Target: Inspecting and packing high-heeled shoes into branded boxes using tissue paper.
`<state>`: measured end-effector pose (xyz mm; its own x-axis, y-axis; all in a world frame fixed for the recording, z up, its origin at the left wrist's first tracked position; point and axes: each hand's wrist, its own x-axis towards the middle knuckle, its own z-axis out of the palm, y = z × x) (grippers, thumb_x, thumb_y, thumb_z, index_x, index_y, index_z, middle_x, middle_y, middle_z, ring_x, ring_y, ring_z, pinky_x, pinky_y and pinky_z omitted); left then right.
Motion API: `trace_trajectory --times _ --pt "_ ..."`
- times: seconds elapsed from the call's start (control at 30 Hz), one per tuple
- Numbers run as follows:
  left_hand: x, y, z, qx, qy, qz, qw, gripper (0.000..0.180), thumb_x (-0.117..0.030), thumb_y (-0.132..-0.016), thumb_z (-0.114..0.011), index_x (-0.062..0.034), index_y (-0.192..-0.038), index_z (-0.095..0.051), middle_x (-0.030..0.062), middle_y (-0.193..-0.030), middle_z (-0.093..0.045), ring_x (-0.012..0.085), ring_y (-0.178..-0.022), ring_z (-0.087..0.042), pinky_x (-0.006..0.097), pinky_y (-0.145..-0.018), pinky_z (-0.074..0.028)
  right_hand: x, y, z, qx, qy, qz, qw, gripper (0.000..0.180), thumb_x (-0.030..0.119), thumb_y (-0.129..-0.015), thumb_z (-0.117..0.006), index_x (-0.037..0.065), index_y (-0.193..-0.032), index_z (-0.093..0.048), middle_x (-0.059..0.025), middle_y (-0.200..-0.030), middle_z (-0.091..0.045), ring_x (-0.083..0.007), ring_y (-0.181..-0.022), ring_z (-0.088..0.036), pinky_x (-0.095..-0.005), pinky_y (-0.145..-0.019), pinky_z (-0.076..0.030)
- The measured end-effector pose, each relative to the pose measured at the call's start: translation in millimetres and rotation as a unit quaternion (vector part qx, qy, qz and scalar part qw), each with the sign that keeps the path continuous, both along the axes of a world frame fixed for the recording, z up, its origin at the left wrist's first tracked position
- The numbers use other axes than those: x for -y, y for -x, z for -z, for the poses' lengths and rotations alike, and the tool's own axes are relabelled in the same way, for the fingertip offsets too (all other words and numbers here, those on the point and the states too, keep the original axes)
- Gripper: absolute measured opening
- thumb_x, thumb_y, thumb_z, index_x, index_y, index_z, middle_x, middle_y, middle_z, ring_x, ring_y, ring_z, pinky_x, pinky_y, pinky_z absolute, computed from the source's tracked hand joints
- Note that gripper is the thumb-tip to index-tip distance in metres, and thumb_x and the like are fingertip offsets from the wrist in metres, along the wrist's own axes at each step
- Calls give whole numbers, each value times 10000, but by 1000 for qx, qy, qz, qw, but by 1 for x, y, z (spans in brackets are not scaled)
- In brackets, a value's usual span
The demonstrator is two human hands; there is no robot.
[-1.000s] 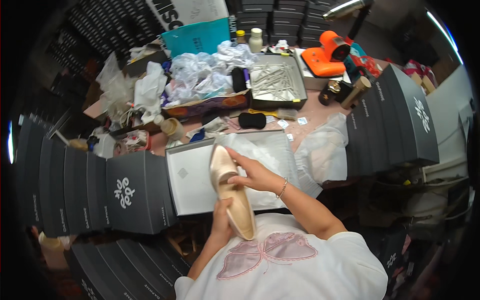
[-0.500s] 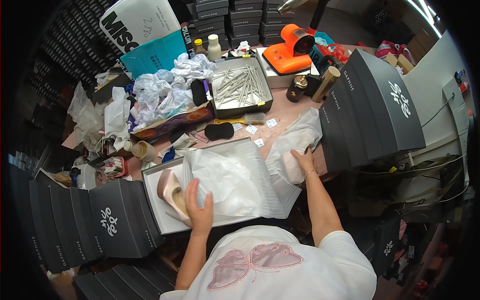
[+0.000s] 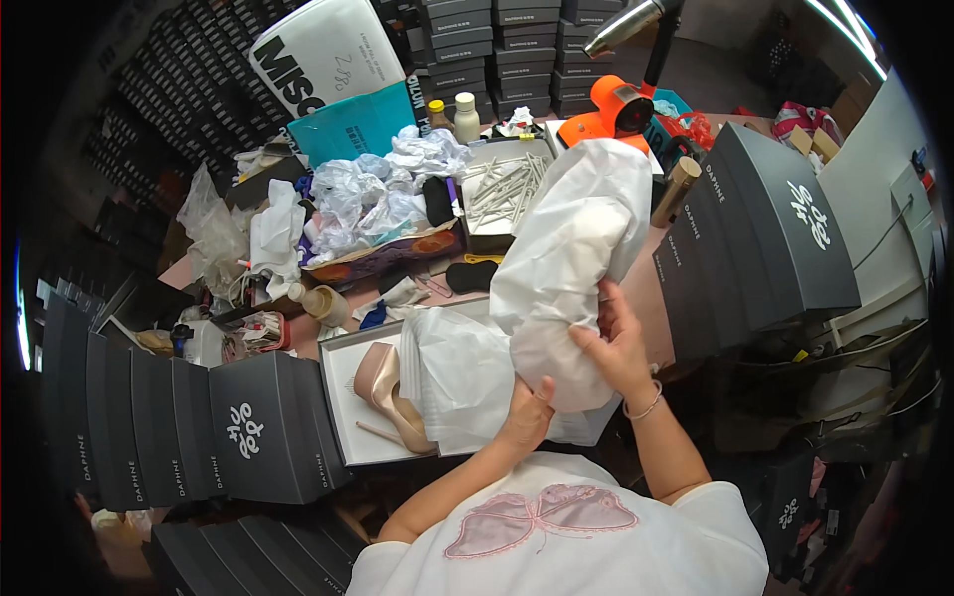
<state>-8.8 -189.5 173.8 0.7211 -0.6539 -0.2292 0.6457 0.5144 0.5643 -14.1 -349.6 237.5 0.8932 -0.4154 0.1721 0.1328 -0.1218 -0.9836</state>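
In front of my chest I hold up a long bundle in white wrapping paper [image 3: 566, 248]; a pale, rounded shape shows through, its kind hidden. My left hand [image 3: 529, 415] pinches the lower end between thumb and fingers. Higher up, my right hand [image 3: 618, 343] grips the right side, thumb across the front. Below lies an open shoebox [image 3: 336, 412] with a pale rim. A pink satin high-heeled shoe [image 3: 376, 377] rests on its side at the box's left end. Next to it, crumpled white paper [image 3: 452, 372] fills the middle.
Dark shoeboxes stand in rows at left [image 3: 263, 427] and right [image 3: 760, 228]. Behind are a tray of pale sticks [image 3: 507, 189], a heap of crumpled paper [image 3: 368, 199], an orange device [image 3: 606, 109] and a gold cylinder [image 3: 678, 189]. A beige bottle [image 3: 323, 303] stands left.
My right hand has lifted the wrapped bundle off the table's right side to mid-air. My left hand has left the shoe and moved right onto the bundle. The view has shifted slightly.
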Motion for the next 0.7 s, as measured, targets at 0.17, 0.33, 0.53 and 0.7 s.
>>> trace_trajectory --times 0.17,0.33,0.53,0.7 --pt "-57 -30 -12 49 -28 -86 995 852 -439 -772 -763 -83 -1405 -318 66 -1334 -474 218 -1237 -466 392 -1049 -387 -46 -14 -16 160 83 90 980 770 184 -757 -796 12 -1382 -382 -55 -941 -607 -119 -811 -573 -247 -724 -481" --pt "-95 -28 1 -48 36 -131 990 736 -394 -847 -693 -63 -1405 -344 102 -1350 -482 228 -1226 -489 385 -1052 -387 -59 -44 -6 -23 -9 -13 1000 243 173 -880 -669 -12 -1010 -581 -60 -702 -609 -149 -547 -543 -291 -509 -447" --pt "-143 -45 5 -48 78 -163 982 630 -439 -934 -534 -37 -1392 -376 125 -1358 -489 255 -1233 -491 406 -1059 -384 -149 13 16 -18 395 -514 762 158 204 -835 -612 59 -896 -590 -178 -790 -621 -333 -717 -633 -405 -599 -519" --pt "-181 -72 6 -15 78 -203 976 597 -412 -939 -526 -25 -1375 -392 132 -1345 -496 259 -1223 -498 411 -1052 -391 -57 -13 -6 -144 222 -242 933 401 177 -809 -722 38 -1159 -581 -127 -1068 -641 -260 -951 -641 -389 -801 -517"
